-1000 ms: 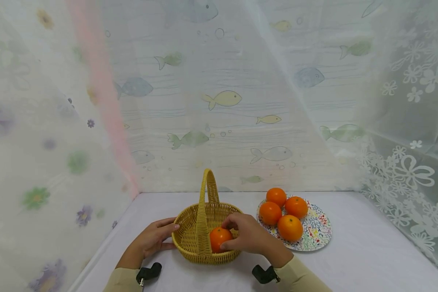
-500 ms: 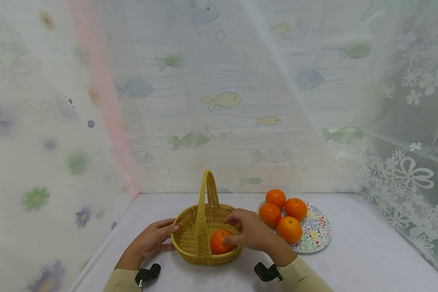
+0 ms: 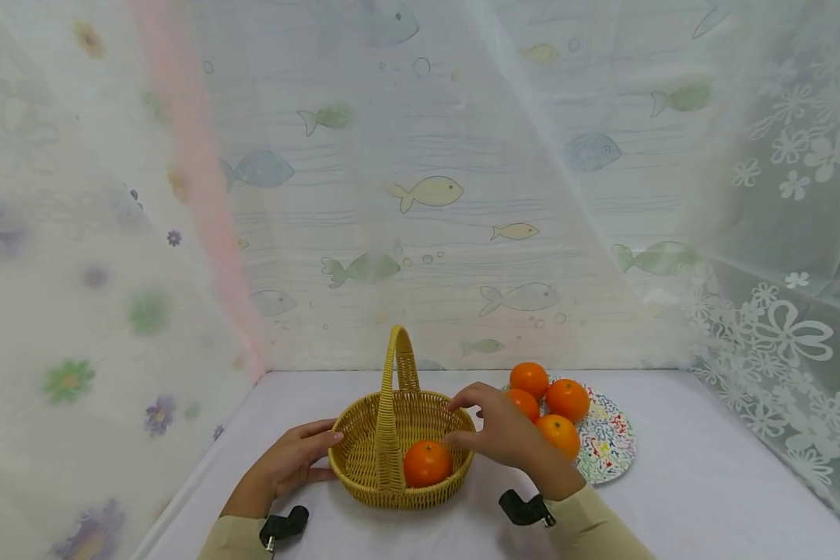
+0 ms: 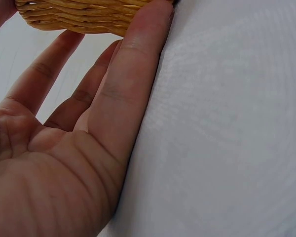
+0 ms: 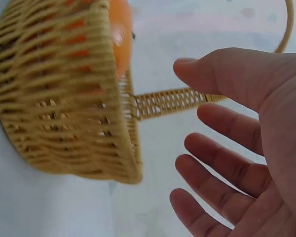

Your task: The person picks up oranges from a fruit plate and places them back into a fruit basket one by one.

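Note:
In the head view, an orange (image 3: 428, 464) sits in the right half of a yellow wicker basket (image 3: 399, 498), beside its upright handle (image 3: 388, 435). My left hand (image 3: 290, 459) touches the basket's left end, thumb at the rim. In the left wrist view its fingers (image 4: 121, 94) reach fairly straight to the wicker wall, the lowest along the tabletop. My right hand (image 3: 500, 432) hovers at the basket's right rim with fingers spread and nothing between them. The right wrist view shows thumb and fingertips apart from the basket (image 5: 64, 113) and the orange (image 5: 120, 37).
Right of the basket, a round plate (image 3: 609, 439) with a colourful speckled pattern bears several oranges (image 3: 568, 400); my right hand partly covers some. A white cloth (image 3: 693, 467) covers the table. Fish-patterned curtains (image 3: 427, 233) hang behind and flowered ones at the sides.
My right hand has let go of the orange in the basket, spread its fingers and moved up and right toward the rim. The left hand stays at the basket.

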Available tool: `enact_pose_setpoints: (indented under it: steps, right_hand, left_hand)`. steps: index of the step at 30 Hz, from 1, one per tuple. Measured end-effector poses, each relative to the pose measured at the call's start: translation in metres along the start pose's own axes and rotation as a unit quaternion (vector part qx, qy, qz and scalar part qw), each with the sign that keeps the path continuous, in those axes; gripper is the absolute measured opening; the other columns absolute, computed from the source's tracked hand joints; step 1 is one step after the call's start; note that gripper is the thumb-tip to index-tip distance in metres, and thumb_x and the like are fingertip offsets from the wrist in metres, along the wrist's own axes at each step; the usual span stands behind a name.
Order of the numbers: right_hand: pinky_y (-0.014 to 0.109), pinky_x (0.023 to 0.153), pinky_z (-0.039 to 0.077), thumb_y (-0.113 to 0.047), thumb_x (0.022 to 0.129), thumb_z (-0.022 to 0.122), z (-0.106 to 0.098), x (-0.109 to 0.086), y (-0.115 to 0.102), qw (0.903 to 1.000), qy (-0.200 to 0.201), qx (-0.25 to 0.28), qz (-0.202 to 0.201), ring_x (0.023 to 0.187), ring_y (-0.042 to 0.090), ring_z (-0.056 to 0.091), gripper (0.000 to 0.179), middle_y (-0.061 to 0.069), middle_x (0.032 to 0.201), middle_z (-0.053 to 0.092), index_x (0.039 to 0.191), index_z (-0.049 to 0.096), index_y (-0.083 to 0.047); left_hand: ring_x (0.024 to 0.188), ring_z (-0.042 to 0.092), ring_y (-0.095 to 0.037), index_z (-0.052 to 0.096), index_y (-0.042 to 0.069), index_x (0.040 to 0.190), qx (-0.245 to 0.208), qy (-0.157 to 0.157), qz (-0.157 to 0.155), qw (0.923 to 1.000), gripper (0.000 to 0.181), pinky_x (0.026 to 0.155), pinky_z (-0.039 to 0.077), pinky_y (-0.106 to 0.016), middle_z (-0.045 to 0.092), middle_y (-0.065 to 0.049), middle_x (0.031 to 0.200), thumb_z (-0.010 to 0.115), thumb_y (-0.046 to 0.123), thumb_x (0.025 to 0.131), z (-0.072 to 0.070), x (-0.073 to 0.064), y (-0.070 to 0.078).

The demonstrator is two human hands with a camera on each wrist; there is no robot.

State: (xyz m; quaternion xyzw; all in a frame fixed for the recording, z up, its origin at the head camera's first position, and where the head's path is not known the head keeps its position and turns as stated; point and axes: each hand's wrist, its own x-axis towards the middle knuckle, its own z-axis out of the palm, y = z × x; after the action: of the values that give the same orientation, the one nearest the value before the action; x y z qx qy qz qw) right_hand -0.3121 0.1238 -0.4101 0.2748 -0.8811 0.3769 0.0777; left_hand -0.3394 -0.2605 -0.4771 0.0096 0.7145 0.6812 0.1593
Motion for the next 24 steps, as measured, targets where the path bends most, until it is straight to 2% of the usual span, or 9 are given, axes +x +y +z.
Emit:
enact_pose_setpoints:
  steps: [5, 11, 15, 24]
  right_hand:
    - [0.044, 0.099, 0.058, -0.03, 0.082, 0.089, -0.007, -0.001, 0.0, 0.9992, 0.028, -0.016, 0.023, 0.117, 0.016, 0.06, 0.033, -0.009, 0.119, 0.068, 0.11, 0.073, -0.023]
    - [0.044, 0.097, 0.059, -0.028, 0.079, 0.092, -0.015, 0.0, 0.0, 0.9974, 0.05, -0.046, 0.027, 0.117, 0.02, 0.063, 0.034, -0.006, 0.119, 0.068, 0.108, 0.074, -0.023]
    - [0.045, 0.103, 0.057, -0.025, 0.078, 0.093, -0.018, 0.0, 0.002, 0.995, 0.063, -0.063, 0.044, 0.122, 0.02, 0.062, 0.034, -0.005, 0.124, 0.068, 0.105, 0.073, -0.027]
    - [0.049, 0.113, 0.049, -0.023, 0.08, 0.091, -0.024, -0.003, 0.016, 0.9912, 0.06, -0.094, 0.071, 0.13, 0.024, 0.056, 0.032, -0.001, 0.129, 0.065, 0.106, 0.072, -0.025]
  left_hand:
    - [0.123, 0.066, -0.024, 0.042, 0.004, 0.156, 0.001, -0.003, -0.002, 1.0, 0.074, 0.092, 0.061, -0.052, 0.056, -0.017, 0.15, 0.074, 0.036, 0.097, -0.001, 0.001, -0.001]
    - [0.126, 0.064, -0.026, 0.042, 0.003, 0.156, 0.0, -0.007, 0.002, 1.0, 0.073, 0.093, 0.061, -0.053, 0.054, -0.018, 0.152, 0.072, 0.034, 0.098, -0.002, 0.002, -0.001]
    - [0.126, 0.064, -0.026, 0.042, 0.003, 0.156, -0.001, -0.006, 0.003, 1.0, 0.071, 0.092, 0.061, -0.053, 0.054, -0.018, 0.152, 0.072, 0.033, 0.099, -0.002, 0.002, -0.001]
    - [0.126, 0.064, -0.025, 0.041, 0.003, 0.157, -0.004, -0.014, 0.003, 0.9999, 0.072, 0.093, 0.06, -0.054, 0.052, -0.018, 0.154, 0.072, 0.033, 0.098, -0.003, 0.002, -0.002]
